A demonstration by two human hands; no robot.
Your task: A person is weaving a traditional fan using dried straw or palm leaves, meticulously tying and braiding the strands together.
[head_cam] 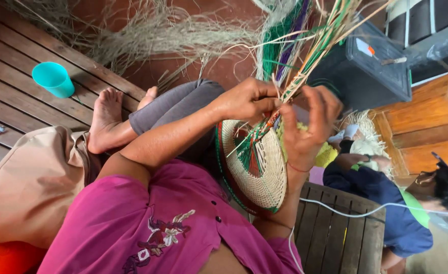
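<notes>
A round woven basket (257, 170), pale straw with green and red bands, is seen near the middle of the view, tilted on edge against the lap, its lower rim partly hidden behind the right forearm. At its twelve o'clock the left hand (246, 99) is closed on a bundle of loose strands (305, 56), the fingertips pressed together where the strands meet the weave; exactly which strand is pinched cannot be made out. At the basket's two o'clock the right hand (307, 124) is held with the fingers curled and partly spread around the same strands, the thumb laid against them; whether a single strand is gripped cannot be told. The strands, in green, purple and natural straw, run toward twelve and one o'clock and are cut off by the upper edge. A heap of dry fibre (148, 33) is spread at eleven o'clock on the floor, blurred at its edges. A teal cup (54, 78) stands on the wooden deck (11, 96) at ten o'clock, well apart from the hands. A dark plastic box (366, 76) lies at two o'clock, partly hidden by the strands. At four o'clock another person in a blue garment (381, 195) is seen, mostly cut off, with a white cord (345, 213) crossing a wooden bench (335, 233).
</notes>
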